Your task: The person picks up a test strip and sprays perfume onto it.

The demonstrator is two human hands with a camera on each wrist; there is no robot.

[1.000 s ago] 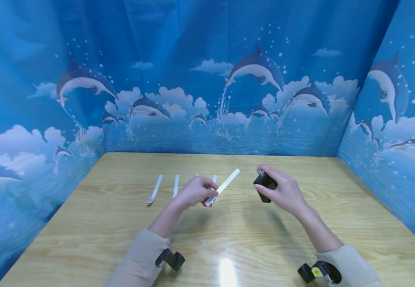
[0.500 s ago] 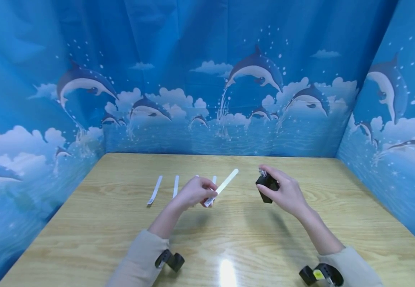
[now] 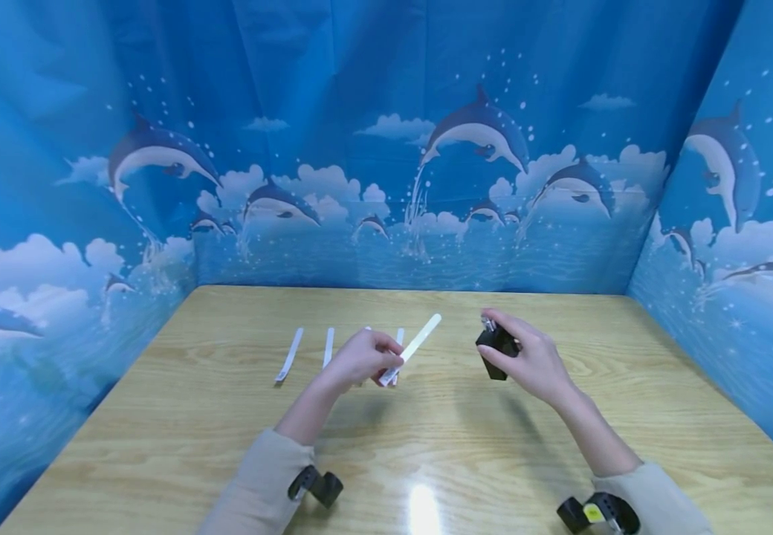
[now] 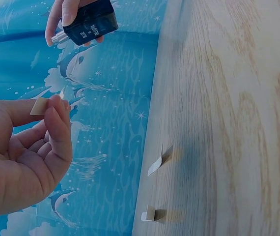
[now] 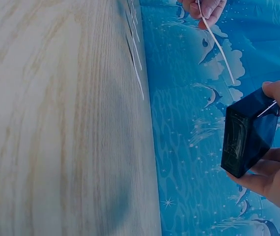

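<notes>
My left hand (image 3: 366,358) pinches the lower end of a white perfume test strip (image 3: 423,337) between thumb and fingertips. The strip slants up and to the right, above the table. Across from it, my right hand (image 3: 539,358) grips a dark square perfume bottle (image 3: 496,351) by its sides. The forefinger rests on the silver spray nozzle (image 4: 60,37), which points toward the strip in the left wrist view. Strip and bottle are apart. From the right wrist view, the bottle's flat base (image 5: 236,140) shows, and the strip (image 5: 220,49) is seen edge-on.
Several more white strips lie on the wooden table (image 3: 226,438), among them a far left strip (image 3: 289,357) and a second strip (image 3: 328,346); others are partly behind the left hand. Their ends curl up. A blue dolphin curtain (image 3: 360,111) stands behind the table and along both sides.
The right hand and bottle have shifted very slightly right, away from the strip. The held strip's tip has drifted slightly left. Both grips look the same.
</notes>
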